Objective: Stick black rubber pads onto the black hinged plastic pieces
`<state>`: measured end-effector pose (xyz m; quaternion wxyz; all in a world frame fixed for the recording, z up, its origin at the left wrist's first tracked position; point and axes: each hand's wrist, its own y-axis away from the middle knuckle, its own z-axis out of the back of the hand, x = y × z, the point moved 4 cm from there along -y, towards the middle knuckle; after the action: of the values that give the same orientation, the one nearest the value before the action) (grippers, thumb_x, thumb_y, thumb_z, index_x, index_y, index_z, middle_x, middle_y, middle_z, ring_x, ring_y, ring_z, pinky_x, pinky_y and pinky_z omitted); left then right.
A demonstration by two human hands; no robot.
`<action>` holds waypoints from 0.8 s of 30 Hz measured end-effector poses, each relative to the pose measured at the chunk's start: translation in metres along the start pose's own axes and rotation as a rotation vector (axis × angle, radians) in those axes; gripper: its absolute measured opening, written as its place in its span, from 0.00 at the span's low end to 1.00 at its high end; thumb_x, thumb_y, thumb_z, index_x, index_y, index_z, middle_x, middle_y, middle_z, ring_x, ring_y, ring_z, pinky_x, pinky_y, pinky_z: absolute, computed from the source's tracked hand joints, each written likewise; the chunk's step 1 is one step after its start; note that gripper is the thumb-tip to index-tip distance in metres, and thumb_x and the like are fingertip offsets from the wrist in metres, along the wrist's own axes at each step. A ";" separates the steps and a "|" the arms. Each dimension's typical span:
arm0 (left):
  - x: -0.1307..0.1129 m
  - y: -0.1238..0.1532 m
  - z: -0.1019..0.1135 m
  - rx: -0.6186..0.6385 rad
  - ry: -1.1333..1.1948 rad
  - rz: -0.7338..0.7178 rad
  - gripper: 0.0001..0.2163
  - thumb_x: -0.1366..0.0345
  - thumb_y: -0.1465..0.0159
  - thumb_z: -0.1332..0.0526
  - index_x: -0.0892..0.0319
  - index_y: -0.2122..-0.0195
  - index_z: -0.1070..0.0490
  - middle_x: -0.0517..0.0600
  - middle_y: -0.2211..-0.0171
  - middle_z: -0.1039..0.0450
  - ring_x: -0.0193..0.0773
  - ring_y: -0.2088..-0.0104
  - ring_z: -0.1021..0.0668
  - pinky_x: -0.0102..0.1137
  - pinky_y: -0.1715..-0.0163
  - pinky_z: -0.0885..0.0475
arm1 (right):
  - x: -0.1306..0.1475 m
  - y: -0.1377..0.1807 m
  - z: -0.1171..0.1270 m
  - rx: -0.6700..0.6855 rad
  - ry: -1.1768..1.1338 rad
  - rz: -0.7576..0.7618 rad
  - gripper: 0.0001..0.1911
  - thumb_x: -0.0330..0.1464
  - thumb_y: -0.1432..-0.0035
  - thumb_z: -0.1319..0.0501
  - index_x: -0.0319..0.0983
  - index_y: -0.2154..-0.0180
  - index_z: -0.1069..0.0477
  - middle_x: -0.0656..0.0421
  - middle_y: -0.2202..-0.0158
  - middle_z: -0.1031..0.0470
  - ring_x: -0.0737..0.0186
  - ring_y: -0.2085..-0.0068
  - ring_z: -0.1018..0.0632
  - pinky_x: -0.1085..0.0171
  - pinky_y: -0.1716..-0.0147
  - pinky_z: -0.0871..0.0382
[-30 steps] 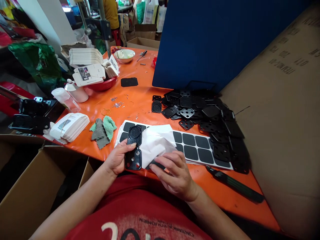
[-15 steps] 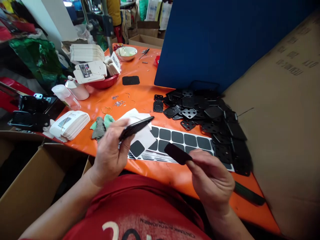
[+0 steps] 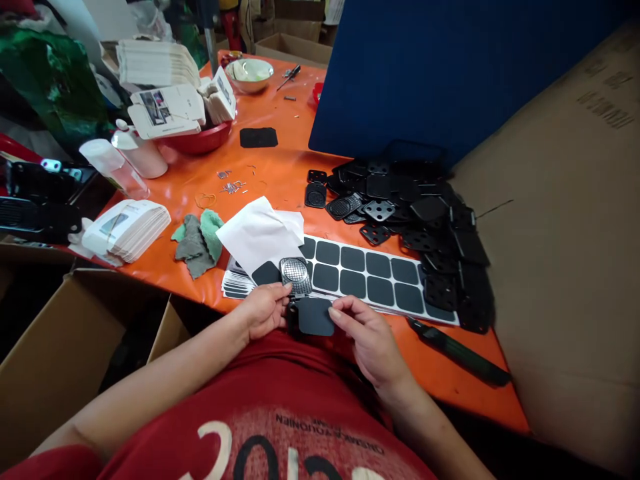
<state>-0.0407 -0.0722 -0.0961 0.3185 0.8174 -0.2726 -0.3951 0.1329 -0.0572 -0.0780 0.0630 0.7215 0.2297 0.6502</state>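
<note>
My left hand (image 3: 269, 308) pinches a black hinged plastic holder (image 3: 295, 276), unfolded, its upper leaf showing a round grid pattern. Between the thumb and fingers of my right hand (image 3: 369, 337) is a dark square sticker (image 3: 316, 317) with rounded corners. The sticker lies over the holder's lower leaf and hides most of it; whether the two touch I cannot tell. Just beyond my hands are stacked sheets of black square stickers (image 3: 353, 283), with loose white backing paper (image 3: 260, 233) on their left end.
Black plastic parts (image 3: 395, 207) are heaped at the right, beside a cardboard sheet (image 3: 560, 267) and a blue panel (image 3: 425, 80). A green-black cutter knife (image 3: 463, 352) lies near the front edge. Left are rags (image 3: 197, 243), banded cartons (image 3: 125, 230) and bottles (image 3: 115, 167).
The holder has come down and turned from edge-on to face up. My right hand has moved left with the sticker, bringing it over the holder. The view has tilted downward.
</note>
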 end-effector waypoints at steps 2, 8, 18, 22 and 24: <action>-0.002 0.001 -0.002 -0.017 -0.031 0.010 0.09 0.67 0.32 0.49 0.61 0.69 0.37 0.49 0.76 0.31 0.34 0.80 0.28 0.33 0.77 0.28 | -0.008 -0.001 -0.002 0.036 0.005 -0.047 0.14 0.42 0.53 0.29 0.40 0.72 0.29 0.64 0.74 0.34 0.68 0.72 0.36 0.67 0.72 0.41; 0.000 -0.004 -0.003 -0.043 -0.071 -0.013 0.11 0.67 0.32 0.49 0.60 0.72 0.39 0.45 0.78 0.36 0.33 0.82 0.30 0.32 0.80 0.29 | -0.016 -0.005 -0.003 0.050 0.010 -0.106 0.15 0.42 0.54 0.29 0.39 0.73 0.29 0.64 0.75 0.34 0.69 0.73 0.36 0.68 0.73 0.43; 0.001 -0.006 0.000 -0.044 -0.072 -0.042 0.13 0.67 0.33 0.47 0.59 0.75 0.42 0.41 0.80 0.43 0.30 0.83 0.34 0.30 0.80 0.31 | -0.017 -0.005 -0.006 0.041 0.053 -0.125 0.17 0.43 0.55 0.28 0.39 0.73 0.29 0.64 0.76 0.34 0.68 0.74 0.38 0.67 0.74 0.44; 0.002 -0.006 0.000 -0.039 -0.076 -0.046 0.13 0.66 0.33 0.45 0.59 0.76 0.42 0.41 0.80 0.42 0.30 0.83 0.33 0.30 0.80 0.30 | -0.014 -0.006 -0.008 0.021 0.045 -0.130 0.17 0.43 0.57 0.28 0.39 0.74 0.29 0.64 0.76 0.34 0.68 0.75 0.37 0.67 0.75 0.44; 0.002 -0.007 0.000 -0.037 -0.076 -0.047 0.13 0.65 0.34 0.44 0.59 0.76 0.43 0.41 0.80 0.42 0.30 0.83 0.33 0.30 0.80 0.30 | -0.013 -0.006 -0.009 0.017 0.041 -0.133 0.17 0.43 0.57 0.27 0.39 0.74 0.29 0.64 0.77 0.34 0.68 0.75 0.38 0.67 0.75 0.44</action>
<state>-0.0386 -0.0691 -0.1023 0.3134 0.8021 -0.2577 -0.4382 0.1224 -0.0585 -0.0908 0.0951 0.6917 0.2837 0.6573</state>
